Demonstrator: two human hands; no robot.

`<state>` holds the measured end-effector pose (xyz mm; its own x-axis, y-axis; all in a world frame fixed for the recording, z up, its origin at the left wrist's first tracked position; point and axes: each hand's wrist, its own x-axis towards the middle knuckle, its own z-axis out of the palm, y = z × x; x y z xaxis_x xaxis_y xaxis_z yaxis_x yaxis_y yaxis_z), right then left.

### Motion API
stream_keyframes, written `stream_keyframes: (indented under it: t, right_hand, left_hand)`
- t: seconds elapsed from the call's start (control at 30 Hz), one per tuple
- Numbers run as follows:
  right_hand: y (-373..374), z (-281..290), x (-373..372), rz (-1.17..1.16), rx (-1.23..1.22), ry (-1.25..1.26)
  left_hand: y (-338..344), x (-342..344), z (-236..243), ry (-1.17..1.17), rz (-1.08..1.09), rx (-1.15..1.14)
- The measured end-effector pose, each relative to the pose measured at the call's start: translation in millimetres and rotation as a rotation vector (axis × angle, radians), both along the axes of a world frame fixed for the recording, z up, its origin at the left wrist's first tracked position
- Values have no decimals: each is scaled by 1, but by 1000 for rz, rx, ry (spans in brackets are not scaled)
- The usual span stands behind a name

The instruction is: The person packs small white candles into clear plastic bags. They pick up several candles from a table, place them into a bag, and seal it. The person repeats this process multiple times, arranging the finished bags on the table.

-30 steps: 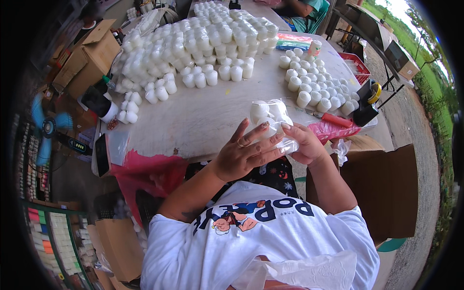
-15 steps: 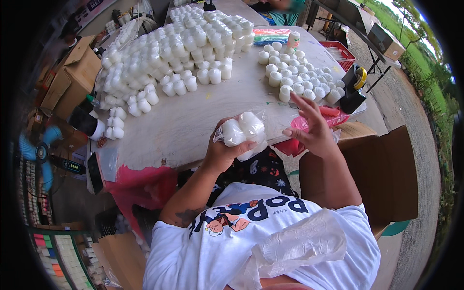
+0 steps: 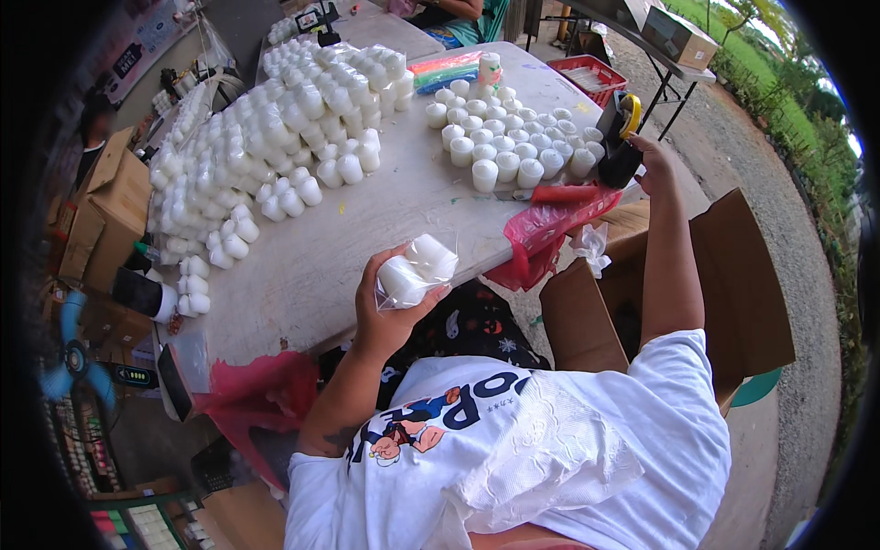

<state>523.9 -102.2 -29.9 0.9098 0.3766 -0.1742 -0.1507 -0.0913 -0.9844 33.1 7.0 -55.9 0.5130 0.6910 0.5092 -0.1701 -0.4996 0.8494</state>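
In my left hand (image 3: 383,307) is a clear plastic bag of white candles (image 3: 414,278), held above the table's near edge with the fingers wrapped round its side. My right hand (image 3: 653,165) reaches out to a black tape dispenser (image 3: 621,163) at the table's right corner. Its fingers are apart at the dispenser's near end, beside the yellow tape roll (image 3: 630,115); whether they touch the tape is too small to tell. Left of the dispenser stand loose white candles (image 3: 507,165) in rows. A big stack of bagged white candles (image 3: 275,119) fills the table's far left.
A pink plastic bag (image 3: 541,234) hangs over the table's (image 3: 339,238) right edge, near an open cardboard box (image 3: 733,266). Coloured packs (image 3: 446,71) and a decorated candle (image 3: 490,69) lie farther back. A blue fan (image 3: 75,357) stands at left. Another person (image 3: 449,11) sits beyond.
My right hand has moved right and away from me, from beside the candle bag to the tape dispenser. The left hand still holds the bag, now tilted. The view has shifted right.
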Motion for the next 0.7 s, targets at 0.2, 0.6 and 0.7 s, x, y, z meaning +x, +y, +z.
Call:
stream_keyframes:
  t: [0.2, 0.6, 0.7]
  right_hand:
    - [-21, -37, -41, 2, 193, -487]
    - [-21, 15, -196, 510, 441, -227]
    - [2, 24, -254, 943, 436, -613]
  left_hand:
    - [6, -3, -1, -5, 2, -51]
    - [8, 2, 10, 60, 38, 31]
    - [4, -2, 17, 70, 19, 29]
